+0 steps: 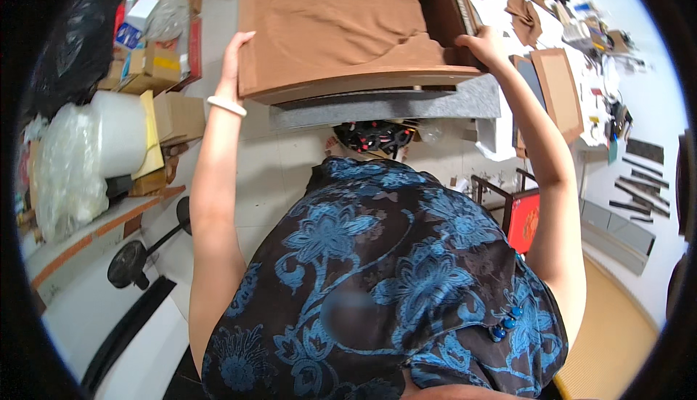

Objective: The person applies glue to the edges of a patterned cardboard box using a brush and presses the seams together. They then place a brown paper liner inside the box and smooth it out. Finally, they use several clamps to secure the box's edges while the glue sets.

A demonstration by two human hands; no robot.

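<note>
A large brown board [327,30] covered in tan suede-like material lies on a grey felt-covered table [465,99]. My left hand [234,59], with a white bangle on the wrist, grips the board's left front corner. My right hand [485,46] holds the board's right front edge, where a dark brown folded piece [444,4] rests on top. A curved seam line shows across the tan surface.
Cardboard boxes [152,66] and clear plastic bags [69,168] pile at the left. A black fan [131,262] lies on the white floor. Brown panels and tools [559,88] lie at the right, a red stool [524,218] stands below them. Dark items sit under the table.
</note>
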